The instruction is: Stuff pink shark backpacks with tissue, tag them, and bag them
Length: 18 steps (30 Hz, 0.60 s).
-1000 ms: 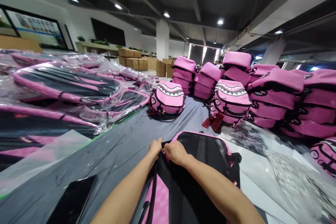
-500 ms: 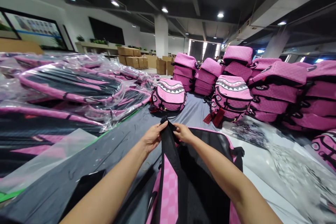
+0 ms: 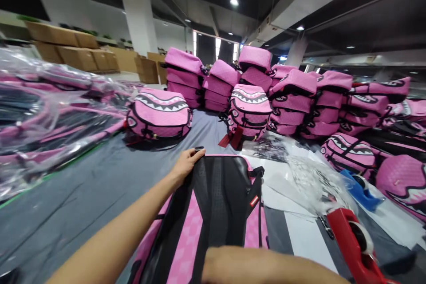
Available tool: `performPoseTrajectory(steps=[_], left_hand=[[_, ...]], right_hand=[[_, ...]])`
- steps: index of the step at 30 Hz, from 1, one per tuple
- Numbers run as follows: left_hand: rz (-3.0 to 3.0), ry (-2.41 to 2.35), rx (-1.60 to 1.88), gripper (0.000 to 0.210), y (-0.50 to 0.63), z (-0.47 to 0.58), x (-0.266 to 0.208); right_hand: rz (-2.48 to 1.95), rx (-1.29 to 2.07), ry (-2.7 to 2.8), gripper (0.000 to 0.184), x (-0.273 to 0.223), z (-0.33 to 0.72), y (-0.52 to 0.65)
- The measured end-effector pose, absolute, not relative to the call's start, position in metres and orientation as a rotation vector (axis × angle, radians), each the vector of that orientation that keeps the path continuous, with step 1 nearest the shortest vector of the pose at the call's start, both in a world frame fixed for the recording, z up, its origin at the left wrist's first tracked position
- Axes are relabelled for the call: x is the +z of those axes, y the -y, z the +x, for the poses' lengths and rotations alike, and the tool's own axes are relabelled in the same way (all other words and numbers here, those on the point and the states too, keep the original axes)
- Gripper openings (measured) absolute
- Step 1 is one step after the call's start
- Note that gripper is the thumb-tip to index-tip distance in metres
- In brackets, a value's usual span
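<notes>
A black and pink backpack lies in front of me, its padded back and shoulder straps facing up. At its top left corner my left hand is closed on the end of the left shoulder strap, where a small black piece sticks out past the fingertips. My right hand is low over the bag near the bottom edge of the view, smeared by motion. Its fingers are hidden. The right shoulder strap, with a small red and white label, lies along the bag's right side.
Pink backpacks with a shark-mouth print stand beyond, before tall stacks of pink bags. Plastic-wrapped bags fill the left. On the right lie clear plastic bags, a red tape dispenser and a blue one.
My right hand has left the strap's top end and moved down over the backpack. My left hand stays on the strap. The view has turned right, bringing the tape dispensers into sight.
</notes>
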<state>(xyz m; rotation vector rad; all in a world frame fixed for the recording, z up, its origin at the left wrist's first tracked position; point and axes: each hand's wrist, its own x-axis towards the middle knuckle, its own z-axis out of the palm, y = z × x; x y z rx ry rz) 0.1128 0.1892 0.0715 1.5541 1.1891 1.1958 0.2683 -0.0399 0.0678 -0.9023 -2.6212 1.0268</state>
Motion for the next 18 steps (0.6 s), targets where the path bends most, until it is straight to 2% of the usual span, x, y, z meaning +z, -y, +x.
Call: performPoseTrajectory(steps=[3,7,9,13,18], left_hand=[[1.651,-1.3,1.243,0.045,-0.196,0.134,0.044],[1.76,-1.416,1.354,0.031,-0.192,0.141,0.029],[1.96,-1.341,1.346,0.035,-0.187,0.145,0.033],[2.356,-0.87,1.036,0.021,-0.181,0.176,0.046],[2.399,-0.549,0.817,0.02,-0.177,0.234,0.04]], right_hand=[[-1.1,1.067,2.332,0.015,0.09,0.312,0.054],[-1.876,0.45,1.562,0.017,0.097,0.39,-0.002],[-2.084,0.435,1.293,0.021,0.087,0.418,-0.04],[-2.065,0.516,1.228,0.029,0.071,0.425,-0.093],[-1.846,0.236,1.308,0.019,0.092,0.395,-0.09]])
